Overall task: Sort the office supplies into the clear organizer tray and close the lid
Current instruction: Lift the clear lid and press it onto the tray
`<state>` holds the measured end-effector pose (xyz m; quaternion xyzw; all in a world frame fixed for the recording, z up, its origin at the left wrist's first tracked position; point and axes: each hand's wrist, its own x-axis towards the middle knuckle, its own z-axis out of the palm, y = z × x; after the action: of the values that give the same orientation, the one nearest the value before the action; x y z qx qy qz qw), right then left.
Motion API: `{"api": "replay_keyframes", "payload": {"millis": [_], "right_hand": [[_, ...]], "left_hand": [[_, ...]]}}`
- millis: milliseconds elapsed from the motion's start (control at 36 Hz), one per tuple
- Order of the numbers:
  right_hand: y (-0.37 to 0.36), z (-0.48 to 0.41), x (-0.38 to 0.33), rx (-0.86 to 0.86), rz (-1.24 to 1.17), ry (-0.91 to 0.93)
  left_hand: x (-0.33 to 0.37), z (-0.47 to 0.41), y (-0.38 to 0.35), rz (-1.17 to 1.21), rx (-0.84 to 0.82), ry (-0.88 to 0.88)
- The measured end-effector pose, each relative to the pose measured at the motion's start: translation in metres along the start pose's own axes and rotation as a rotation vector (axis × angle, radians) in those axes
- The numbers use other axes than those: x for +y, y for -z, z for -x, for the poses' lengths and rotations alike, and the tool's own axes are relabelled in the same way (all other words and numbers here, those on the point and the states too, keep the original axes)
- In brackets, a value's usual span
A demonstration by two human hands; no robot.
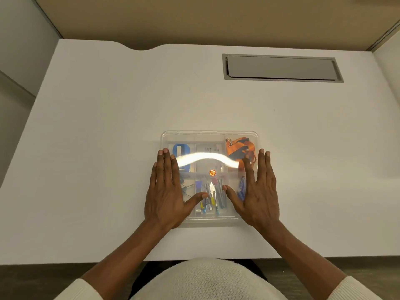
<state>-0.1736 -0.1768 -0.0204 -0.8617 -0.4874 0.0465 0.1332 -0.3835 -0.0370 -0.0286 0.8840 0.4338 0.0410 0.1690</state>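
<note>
The clear organizer tray (209, 135) sits on the white desk in front of me with its clear lid (207, 163) lying on top, a bright glare streak across it. My left hand (167, 189) rests flat, fingers spread, on the lid's left side. My right hand (258, 189) rests flat on its right side. Through the lid I see an orange lanyard (237, 148) at the back right, a blue tape dispenser (180, 149) at the back left, several pens (213, 197) in the front middle, and blue clips (242, 187) at the front right. A small orange sticker (212, 172) marks the lid's middle.
A grey cable hatch (281, 67) is set into the white desk (97, 148) at the back right. Beige partition walls stand behind and to both sides. The desk's front edge is close to my body.
</note>
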Motion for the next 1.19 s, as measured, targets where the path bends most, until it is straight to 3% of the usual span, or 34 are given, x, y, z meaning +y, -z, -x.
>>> {"api": "replay_keyframes", "payload": {"millis": [222, 861, 1194], "right_hand": [[-0.002, -0.002, 0.003, -0.067, 0.085, 0.034], [0.002, -0.004, 0.000, -0.086, 0.086, 0.038], [0.018, -0.044, 0.007, -0.090, -0.026, 0.029]], "left_hand": [[0.002, -0.010, 0.008, -0.097, -0.012, 0.019], [-0.012, -0.062, 0.007, 0.009, 0.003, -0.026], [-0.008, -0.060, 0.008, -0.064, 0.013, -0.006]]}}
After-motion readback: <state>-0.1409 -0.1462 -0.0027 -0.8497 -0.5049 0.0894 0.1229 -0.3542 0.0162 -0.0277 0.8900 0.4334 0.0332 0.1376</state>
